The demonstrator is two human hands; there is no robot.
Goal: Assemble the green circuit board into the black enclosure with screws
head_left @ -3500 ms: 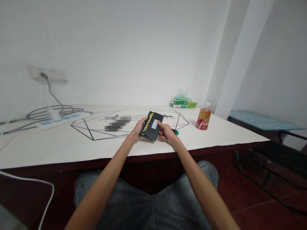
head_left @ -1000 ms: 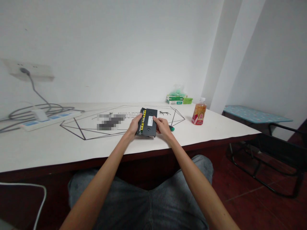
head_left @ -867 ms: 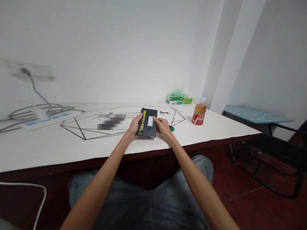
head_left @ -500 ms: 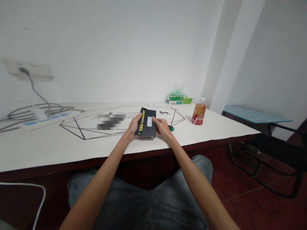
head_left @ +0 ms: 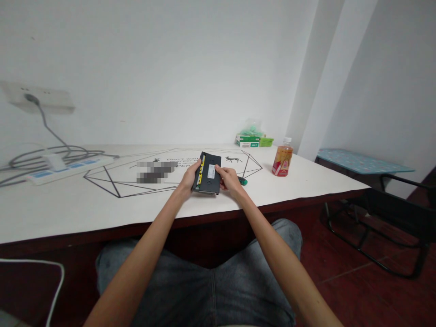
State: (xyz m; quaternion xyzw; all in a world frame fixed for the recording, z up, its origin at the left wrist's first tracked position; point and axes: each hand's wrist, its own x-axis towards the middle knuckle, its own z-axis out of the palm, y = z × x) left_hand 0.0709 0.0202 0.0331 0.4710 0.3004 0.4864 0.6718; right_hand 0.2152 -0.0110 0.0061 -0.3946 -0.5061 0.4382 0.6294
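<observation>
A flat black router (head_left: 211, 180), with a row of yellow ports along its left side and a white label on its face, is held tilted over the near part of the table. My left hand (head_left: 189, 177) grips its left edge, thumb near the ports. My right hand (head_left: 229, 178) holds the right edge with the thumb on the face beside the label; the other fingers are partly hidden behind it. Just right of that hand, a green and black object (head_left: 242, 180) lies on the table, partly covered, its kind unclear.
The white table (head_left: 163, 213) carries a drink bottle (head_left: 282, 158) at the right and green-white boxes (head_left: 248, 141) by the wall. A power strip (head_left: 71, 170) with grey cables (head_left: 44, 156) lies at the left. A black-framed chair (head_left: 402, 209) stands at the right.
The router has turned very slightly in my hands, and my right thumb sits a touch further left. Both hands keep their grip. The whole view has shifted slightly.
</observation>
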